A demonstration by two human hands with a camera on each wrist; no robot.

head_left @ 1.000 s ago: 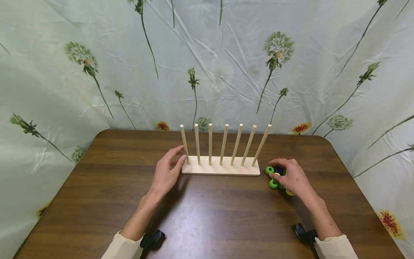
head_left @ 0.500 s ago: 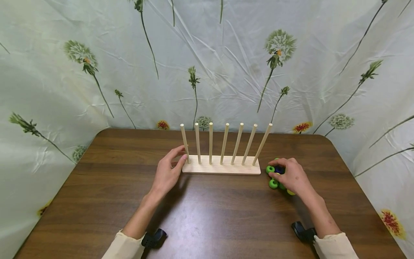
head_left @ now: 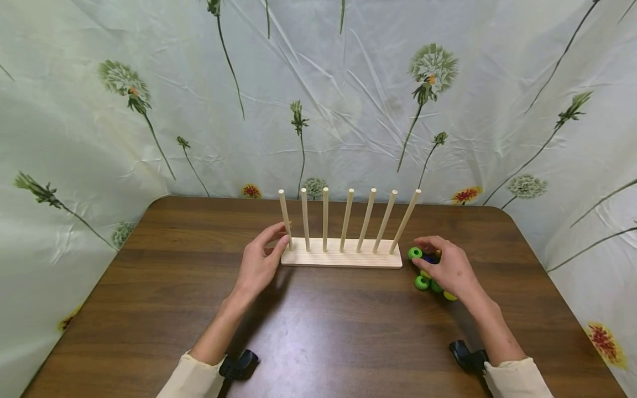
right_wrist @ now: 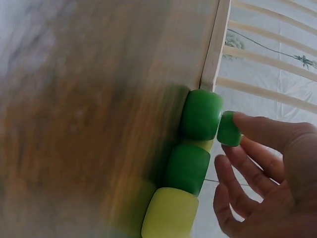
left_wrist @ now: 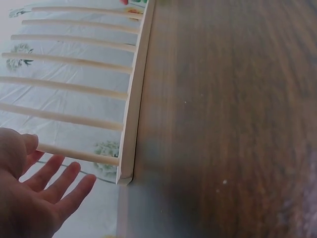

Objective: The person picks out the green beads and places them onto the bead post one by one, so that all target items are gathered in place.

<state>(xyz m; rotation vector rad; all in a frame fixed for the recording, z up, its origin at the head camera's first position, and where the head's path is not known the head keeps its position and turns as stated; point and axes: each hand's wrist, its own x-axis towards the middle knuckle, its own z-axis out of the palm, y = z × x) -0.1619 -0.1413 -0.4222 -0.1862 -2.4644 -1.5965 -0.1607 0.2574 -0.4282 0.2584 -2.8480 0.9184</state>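
A pale wooden peg stand (head_left: pixel 341 260), with a row of upright pegs, rests on the brown table. At its left end my left hand (head_left: pixel 257 262) holds the leftmost peg (head_left: pixel 285 213) loosely between thumb and index finger; the other fingers (left_wrist: pixel 69 183) are spread in the left wrist view. Beyond the stand's right end, my right hand (head_left: pixel 452 266) pinches a small green bead (right_wrist: pixel 229 129) between thumb and fingertips. Below it lie a green bead (head_left: pixel 422 283), a yellow bead (head_left: pixel 450 296) and several others, green, yellow and blue, partly hidden by the hand.
The dark brown wooden table (head_left: pixel 343 326) reaches back to a white curtain (head_left: pixel 348 110) printed with dandelions. A black wrist camera (head_left: pixel 239 365) is strapped at the left cuff and another black wrist camera (head_left: pixel 468 356) at the right.
My right hand has risen slightly, lifting the green bead a little off the pile. The left hand stays at the leftmost peg, and the peg stand keeps its place.
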